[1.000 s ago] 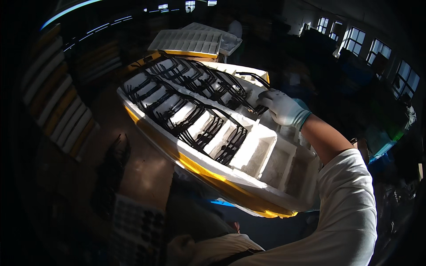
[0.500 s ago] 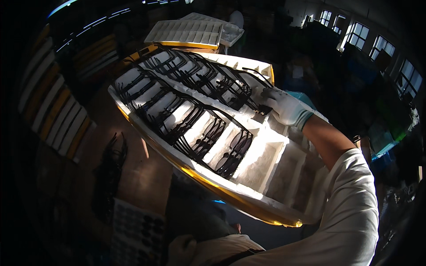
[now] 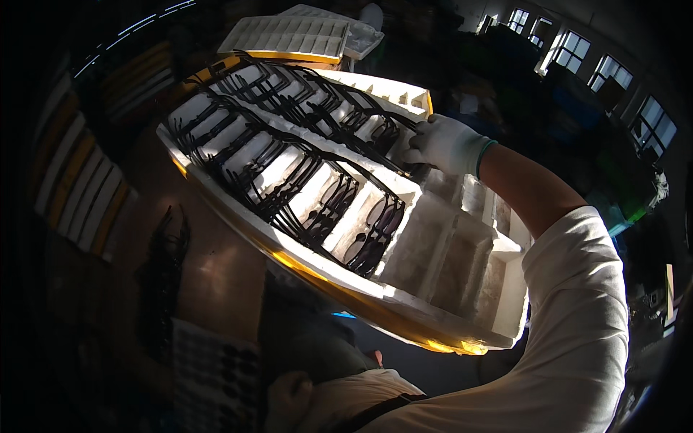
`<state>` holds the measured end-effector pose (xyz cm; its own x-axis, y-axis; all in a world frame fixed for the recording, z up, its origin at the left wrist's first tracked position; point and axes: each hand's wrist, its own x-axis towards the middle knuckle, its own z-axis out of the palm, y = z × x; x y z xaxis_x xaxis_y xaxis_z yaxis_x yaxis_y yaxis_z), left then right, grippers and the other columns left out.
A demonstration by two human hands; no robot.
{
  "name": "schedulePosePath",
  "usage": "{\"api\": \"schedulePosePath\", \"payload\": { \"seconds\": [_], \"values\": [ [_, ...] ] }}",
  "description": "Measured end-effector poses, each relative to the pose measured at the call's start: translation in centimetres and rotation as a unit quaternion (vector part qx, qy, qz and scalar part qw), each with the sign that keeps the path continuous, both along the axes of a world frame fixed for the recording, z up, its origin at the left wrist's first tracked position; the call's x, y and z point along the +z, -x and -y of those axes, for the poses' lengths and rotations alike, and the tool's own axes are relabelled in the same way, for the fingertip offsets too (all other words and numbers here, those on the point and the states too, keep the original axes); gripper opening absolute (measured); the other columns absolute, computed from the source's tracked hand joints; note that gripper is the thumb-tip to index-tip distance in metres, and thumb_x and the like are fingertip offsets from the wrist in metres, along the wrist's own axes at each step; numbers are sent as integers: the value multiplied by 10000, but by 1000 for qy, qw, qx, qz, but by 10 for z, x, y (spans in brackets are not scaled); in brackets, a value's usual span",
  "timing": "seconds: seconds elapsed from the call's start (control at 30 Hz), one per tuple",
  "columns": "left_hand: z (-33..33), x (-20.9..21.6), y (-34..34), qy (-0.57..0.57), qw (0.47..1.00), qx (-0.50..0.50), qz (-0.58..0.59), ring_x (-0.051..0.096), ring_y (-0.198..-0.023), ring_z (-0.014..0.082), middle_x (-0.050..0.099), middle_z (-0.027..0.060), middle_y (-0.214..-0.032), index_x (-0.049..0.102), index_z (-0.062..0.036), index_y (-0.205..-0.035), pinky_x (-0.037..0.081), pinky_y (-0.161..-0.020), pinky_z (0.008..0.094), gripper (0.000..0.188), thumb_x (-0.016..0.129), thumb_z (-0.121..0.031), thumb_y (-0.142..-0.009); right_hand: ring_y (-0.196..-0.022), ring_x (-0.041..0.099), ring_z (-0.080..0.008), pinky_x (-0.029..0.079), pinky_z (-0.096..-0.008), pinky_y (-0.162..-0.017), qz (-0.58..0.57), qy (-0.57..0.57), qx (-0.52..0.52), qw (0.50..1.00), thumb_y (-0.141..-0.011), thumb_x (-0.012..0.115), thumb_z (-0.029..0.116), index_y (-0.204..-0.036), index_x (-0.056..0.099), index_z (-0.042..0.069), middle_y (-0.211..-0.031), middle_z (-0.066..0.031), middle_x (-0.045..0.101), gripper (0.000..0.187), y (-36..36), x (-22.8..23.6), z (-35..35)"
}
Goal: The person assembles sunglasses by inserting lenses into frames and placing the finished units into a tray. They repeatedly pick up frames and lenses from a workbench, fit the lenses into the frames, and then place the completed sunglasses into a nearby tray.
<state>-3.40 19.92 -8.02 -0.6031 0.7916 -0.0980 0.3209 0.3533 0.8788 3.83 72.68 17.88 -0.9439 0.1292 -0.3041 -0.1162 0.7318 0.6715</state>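
Observation:
My right hand [image 3: 449, 146], in a white glove with a green cuff, is at the far row of a divided white tray [image 3: 462, 270]. Its fingers are curled and closed around the dark temples of a pair of eyeglasses [image 3: 403, 121], partly hidden by the glove. Rows of black eyeglasses [image 3: 379, 234] stand in the tray's compartments, temples up and overlapping. A dim rounded shape low in the picture may be my left hand [image 3: 290, 393]; its fingers cannot be made out in the shadow.
Yellow tape runs along the tray's near edge. More divided white trays [image 3: 285, 37] lie beyond it. At the left are stacked white and yellow trays [image 3: 79, 173]. A dark bundle of eyeglasses [image 3: 164, 249] lies on a brown surface [image 3: 216, 278], beside a sheet of dark round pieces [image 3: 216, 375].
My right hand has gone up and slightly left, toward the far edge of the tray. The whole view has shifted a little, so the tray appears further left and up.

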Motion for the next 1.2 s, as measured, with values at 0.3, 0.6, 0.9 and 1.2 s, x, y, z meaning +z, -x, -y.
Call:
{"api": "schedulePosePath", "payload": {
  "seconds": [0.3,0.6,0.9,1.2],
  "values": [
    [9,-7,-1,15,998,28,48,743,-827,350,740,225,-923,741,17,-1016,598,-748,433,285,680,-228,-883,-1120,685,-298,573,-414,-910,33,101,-189,976,-903,551,-8,-1516,476,266,-1287,-88,647,675,7,-2,25],
    [38,8,-6,-2,992,65,109,746,-884,270,748,214,-1023,722,33,-1115,599,-797,366,284,692,-183,-932,-1227,652,-337,533,-401,-1033,-204,292,-199,913,-945,680,259,-1473,532,98,-1350,-205,665,572,69,90,48],
    [119,-8,-41,-61,982,176,41,744,-909,288,727,203,-1037,695,24,-1142,599,-782,368,296,715,-187,-936,-954,714,-173,565,-283,-774,-324,647,36,690,-980,654,464,-1467,558,105,-1216,-109,705,613,238,37,292],
    [258,-29,-138,112,883,450,72,709,-1020,365,700,216,-1159,698,-14,-1199,571,-881,431,400,671,-323,-948,-1013,685,-331,586,-437,-839,237,468,282,803,-943,657,306,-1370,596,85,-1261,-150,590,484,140,-281,577]
  ]
}}
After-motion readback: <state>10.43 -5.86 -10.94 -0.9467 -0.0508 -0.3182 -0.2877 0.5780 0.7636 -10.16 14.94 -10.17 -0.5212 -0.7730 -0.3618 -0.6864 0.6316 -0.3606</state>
